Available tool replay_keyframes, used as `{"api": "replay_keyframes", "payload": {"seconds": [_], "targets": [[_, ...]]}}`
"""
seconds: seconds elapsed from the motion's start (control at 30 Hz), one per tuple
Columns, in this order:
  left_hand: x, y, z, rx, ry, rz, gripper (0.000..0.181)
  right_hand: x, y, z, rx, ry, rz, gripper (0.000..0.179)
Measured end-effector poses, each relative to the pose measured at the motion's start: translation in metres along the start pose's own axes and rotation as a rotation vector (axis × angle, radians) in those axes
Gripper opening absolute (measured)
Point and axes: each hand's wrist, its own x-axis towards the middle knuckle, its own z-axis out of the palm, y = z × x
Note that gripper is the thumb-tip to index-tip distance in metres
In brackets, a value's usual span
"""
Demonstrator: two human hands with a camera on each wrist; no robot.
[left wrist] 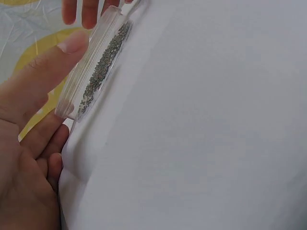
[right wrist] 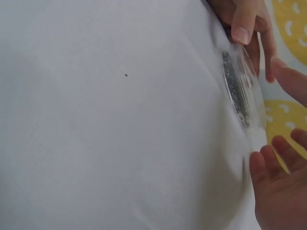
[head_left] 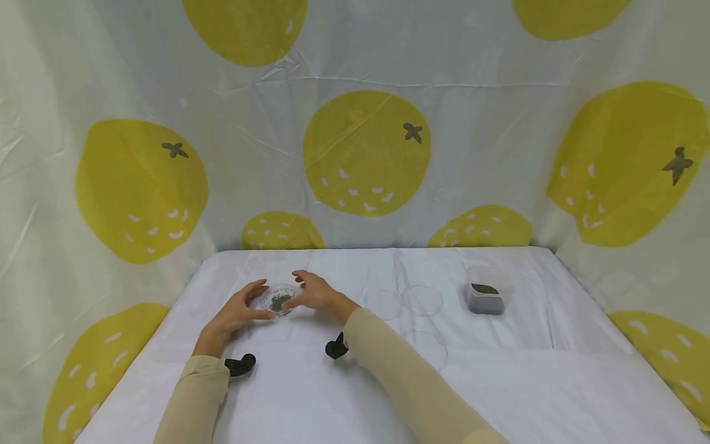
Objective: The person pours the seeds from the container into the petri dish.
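Against a fruit-print curtain (head_left: pixel 366 154), my left hand (head_left: pixel 233 313) pinches the dish (left wrist: pixel 93 60), far left; my right hand (head_left: pixel 316 293) is spread beside it. A level hold should keep the grains (left wrist: pixel 103 67) settled.

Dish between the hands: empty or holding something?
Not empty: dark grains show through the wall of the clear dish in both wrist views.

Left hand (head_left: pixel 235 311) pinching, right hand (head_left: pixel 317 292) loosely spread
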Motion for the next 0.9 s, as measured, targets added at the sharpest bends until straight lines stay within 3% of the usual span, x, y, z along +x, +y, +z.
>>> {"api": "replay_keyframes", "payload": {"seconds": [0.4, 0.6, 0.9], "targets": [[-0.001, 0.002, -0.006, 0.000, 0.043, 0.022, 0.088, -0.005, 0.002, -0.023, 0.134, -0.004, -0.033, 0.087], [-0.001, 0.014, -0.009, 0.017, 0.064, 0.029, 0.084, -0.011, -0.002, -0.040, 0.149, -0.014, -0.059, 0.085], [0.016, 0.035, -0.003, 0.020, 0.071, 0.044, 0.081, -0.021, -0.004, -0.075, 0.156, 0.001, -0.105, 0.086]]}}
